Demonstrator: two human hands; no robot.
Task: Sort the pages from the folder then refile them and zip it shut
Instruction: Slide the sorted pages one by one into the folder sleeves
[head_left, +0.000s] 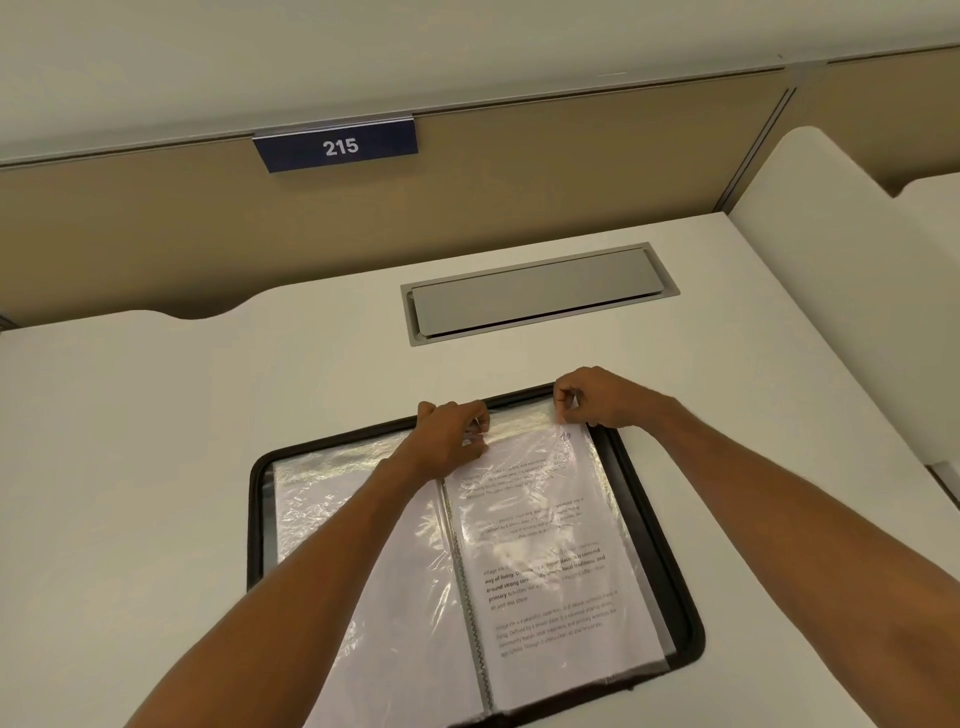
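Observation:
A black zip folder (670, 566) lies open on the white desk, with clear plastic sleeves bound along a spiral spine (467, 587). The right-hand sleeve holds a printed page (550, 571) with a handwritten number at its top corner. My left hand (452, 441) pinches the top edge of that sleeve near the spine. At the same sleeve's top right corner my right hand (592, 400) pinches the edge, right above the handwritten number. The left-hand sleeve (322, 499) shows crinkled plastic over a blank white sheet, partly hidden by my left forearm.
A grey cable hatch (535, 293) is set into the desk (156, 441) behind the folder. A beige partition with a blue sign reading 215 (337, 147) stands at the back. A white side panel (831, 260) borders the desk on the right.

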